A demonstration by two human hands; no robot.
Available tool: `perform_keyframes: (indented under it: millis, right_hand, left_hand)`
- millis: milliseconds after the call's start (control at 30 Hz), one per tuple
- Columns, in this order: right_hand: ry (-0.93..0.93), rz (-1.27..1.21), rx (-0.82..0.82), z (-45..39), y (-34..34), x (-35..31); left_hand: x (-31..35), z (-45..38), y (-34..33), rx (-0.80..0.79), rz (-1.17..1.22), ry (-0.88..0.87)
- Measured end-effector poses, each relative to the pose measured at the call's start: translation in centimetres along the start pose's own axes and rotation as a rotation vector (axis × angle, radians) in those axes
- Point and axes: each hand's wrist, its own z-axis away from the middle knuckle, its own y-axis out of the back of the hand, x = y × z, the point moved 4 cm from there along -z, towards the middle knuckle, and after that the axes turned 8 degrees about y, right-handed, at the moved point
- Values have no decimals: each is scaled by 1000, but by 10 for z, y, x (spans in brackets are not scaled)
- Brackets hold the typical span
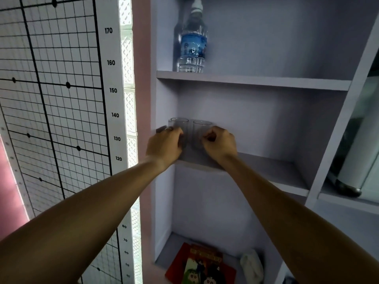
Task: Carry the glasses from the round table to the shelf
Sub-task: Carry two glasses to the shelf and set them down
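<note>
**Both glasses at the shelf, one in each hand**

The two clear, straight-sided drinking glasses, the left glass point(178, 128) and the right glass point(202, 130), stand upright side by side at the left end of the middle board of the pale lilac wooden shelf point(272, 169), nearly touching each other. The left hand point(164, 146) is wrapped around the left glass from the outer side, and the right hand point(220, 143) has its fingers point(209, 136) curled around the right glass, so both hands look closed on their glasses. Makes sense to me: one glass per hand means a single trip, and holding low on the body keeps the rims clear.

Hard parts: the glass is see-through against a dim back panel, so only the rims read clearly. The bases are hidden behind the hands, so I can't tell if they're already resting on the board or just above it. The left fingertips are mostly out of sight too, apart from a ring.

Around them: a clear plastic water bottle with a blue label point(192, 44) one board up, a red comic book point(202, 265) at the bottom, and a black-and-white measuring grid chart point(57, 99) on the wall to the left. The round table isn't in view.
</note>
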Motion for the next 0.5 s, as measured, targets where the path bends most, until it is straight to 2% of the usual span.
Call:
perform_keyframes:
  millis: [500]
  right_hand:
    - [59, 21, -26, 0, 0, -3]
  left_hand:
    - [5, 0, -7, 22, -65, -44]
